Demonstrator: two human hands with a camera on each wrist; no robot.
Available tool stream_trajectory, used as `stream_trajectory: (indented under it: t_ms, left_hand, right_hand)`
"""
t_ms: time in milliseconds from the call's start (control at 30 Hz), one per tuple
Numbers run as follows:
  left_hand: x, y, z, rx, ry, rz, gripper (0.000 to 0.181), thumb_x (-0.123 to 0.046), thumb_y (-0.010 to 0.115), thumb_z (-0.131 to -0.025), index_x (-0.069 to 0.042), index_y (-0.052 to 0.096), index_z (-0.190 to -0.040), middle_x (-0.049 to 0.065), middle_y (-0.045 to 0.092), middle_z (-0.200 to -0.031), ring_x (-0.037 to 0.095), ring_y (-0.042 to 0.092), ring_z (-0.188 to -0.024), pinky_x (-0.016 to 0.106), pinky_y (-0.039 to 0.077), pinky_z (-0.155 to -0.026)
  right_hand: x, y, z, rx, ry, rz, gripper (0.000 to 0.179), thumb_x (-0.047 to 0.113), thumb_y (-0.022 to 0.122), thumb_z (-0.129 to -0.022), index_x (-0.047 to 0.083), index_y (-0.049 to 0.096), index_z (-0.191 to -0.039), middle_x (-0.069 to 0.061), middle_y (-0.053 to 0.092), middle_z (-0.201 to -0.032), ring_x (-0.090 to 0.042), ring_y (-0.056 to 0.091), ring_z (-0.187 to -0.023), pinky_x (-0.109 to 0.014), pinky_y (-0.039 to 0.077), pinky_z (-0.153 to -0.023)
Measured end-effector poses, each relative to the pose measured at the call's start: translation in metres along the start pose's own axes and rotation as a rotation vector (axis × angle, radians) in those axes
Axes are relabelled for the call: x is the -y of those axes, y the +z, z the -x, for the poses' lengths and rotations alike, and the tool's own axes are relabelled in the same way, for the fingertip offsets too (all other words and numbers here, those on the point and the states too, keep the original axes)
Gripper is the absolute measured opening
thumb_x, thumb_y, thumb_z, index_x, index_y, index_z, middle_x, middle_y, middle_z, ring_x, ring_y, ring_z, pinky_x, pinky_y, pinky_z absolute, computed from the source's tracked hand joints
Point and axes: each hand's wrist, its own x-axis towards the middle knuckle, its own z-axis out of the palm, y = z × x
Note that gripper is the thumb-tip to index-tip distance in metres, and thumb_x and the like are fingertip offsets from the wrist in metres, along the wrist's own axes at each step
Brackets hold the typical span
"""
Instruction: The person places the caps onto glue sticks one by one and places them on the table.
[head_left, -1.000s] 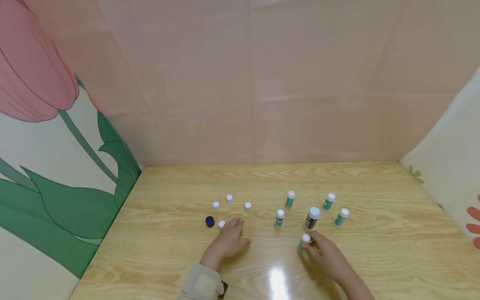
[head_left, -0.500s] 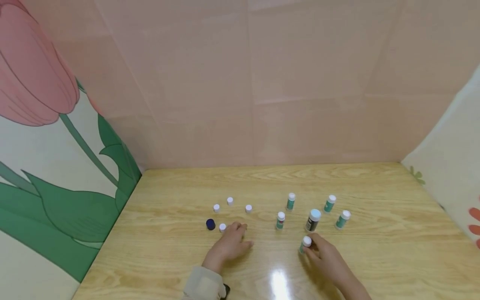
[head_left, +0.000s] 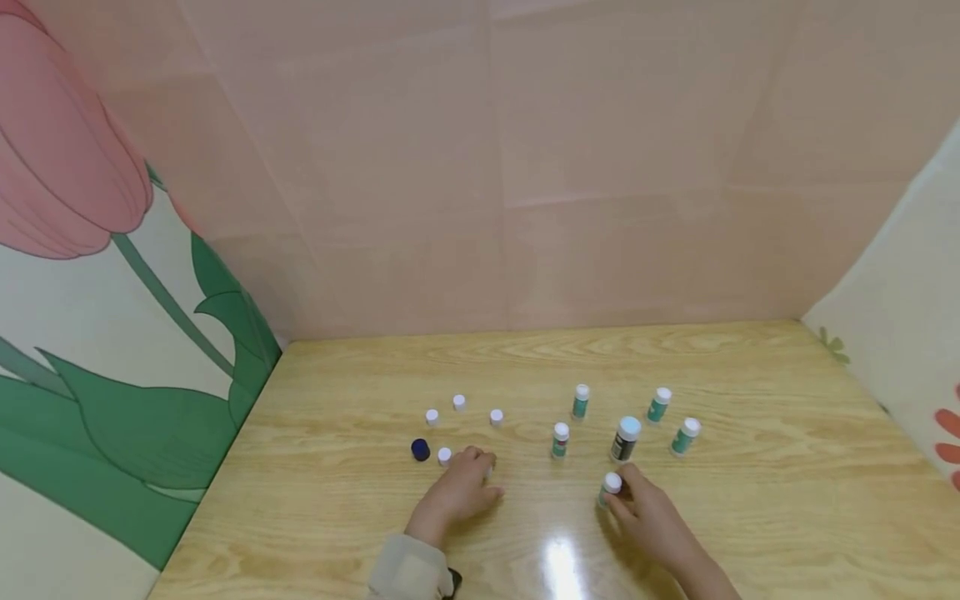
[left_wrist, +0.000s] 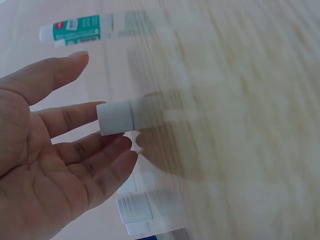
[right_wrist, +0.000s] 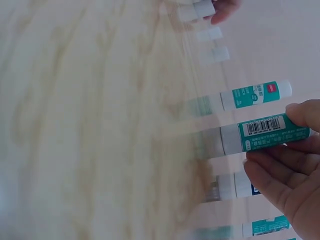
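My right hand (head_left: pixel 654 512) pinches an upright green-and-white glue stick (right_wrist: pixel 275 132) between thumb and fingers, its base at the tabletop. My left hand (head_left: pixel 456 490) is low over the table beside a small white cap (left_wrist: pixel 115 118). The fingers reach behind that cap; the thumb stands well away from it. More white caps, one (head_left: pixel 445 456) close by the left fingertips and others (head_left: pixel 432 416) (head_left: pixel 459 402) (head_left: pixel 497 417), stand farther back. A dark blue cap (head_left: pixel 420 450) is left of them. Just beyond the right hand stands a larger black glue stick (head_left: pixel 626 440).
Several green-and-white glue sticks stand upright around the black one: one (head_left: pixel 560 441) to its left, one (head_left: pixel 581 402) behind, two (head_left: pixel 658 405) (head_left: pixel 685 437) to the right. The wood-grain table (head_left: pixel 337 400) ends at a pink cloth backdrop (head_left: pixel 390 250).
The left hand has shifted slightly and the white cap under its fingers has come into sight. The right hand keeps hold of the glue stick at the same spot.
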Motion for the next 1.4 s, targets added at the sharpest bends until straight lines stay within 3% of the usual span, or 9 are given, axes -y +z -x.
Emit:
stream_trajectory:
  t_ms: [333, 633, 1033, 1400]
  left_hand:
    - [-0.001, 0.001, 0.001, -0.022, 0.002, -0.008, 0.040, -0.021, 0.060, -0.081, -0.001, 0.051, -0.114, 0.008, 0.045, -0.107, 0.024, 0.042, -0.102, 0.036, 0.039, -0.084]
    - [-0.001, 0.001, 0.001, -0.039, 0.038, -0.044, 0.012, -0.004, 0.055, -0.080, -0.007, 0.056, -0.092, 0.000, 0.041, -0.088, 0.016, 0.041, -0.081, 0.027, 0.041, -0.070]
    - [-0.002, 0.000, 0.007, -0.027, 0.034, -0.065, 0.012, 0.003, 0.055, -0.076, -0.009, 0.054, -0.081, -0.003, 0.038, -0.076, 0.011, 0.039, -0.067, 0.022, 0.037, -0.060]
    - [-0.004, 0.001, 0.011, -0.014, 0.080, -0.056, 0.013, 0.002, 0.057, -0.073, -0.010, 0.054, -0.076, -0.004, 0.042, -0.073, 0.009, 0.041, -0.066, 0.021, 0.038, -0.060]
  right_hand:
    - [-0.001, 0.003, 0.000, 0.020, 0.025, -0.064, 0.018, -0.003, 0.057, -0.079, 0.004, 0.043, -0.086, -0.013, 0.057, -0.091, -0.028, 0.056, -0.087, -0.032, 0.048, -0.071]
    - [-0.003, 0.005, -0.001, 0.004, 0.033, -0.112, 0.020, -0.004, 0.058, -0.078, 0.004, 0.043, -0.089, -0.015, 0.057, -0.094, -0.029, 0.056, -0.088, -0.032, 0.047, -0.073]
    - [0.002, 0.007, 0.000, -0.019, 0.043, -0.089, 0.021, -0.002, 0.058, -0.078, 0.001, 0.043, -0.093, -0.016, 0.057, -0.092, -0.028, 0.056, -0.087, -0.035, 0.047, -0.073]
    - [0.004, 0.008, 0.001, -0.002, 0.051, -0.069, 0.017, -0.001, 0.055, -0.081, -0.001, 0.042, -0.091, -0.015, 0.056, -0.090, -0.028, 0.055, -0.086, -0.032, 0.048, -0.069]
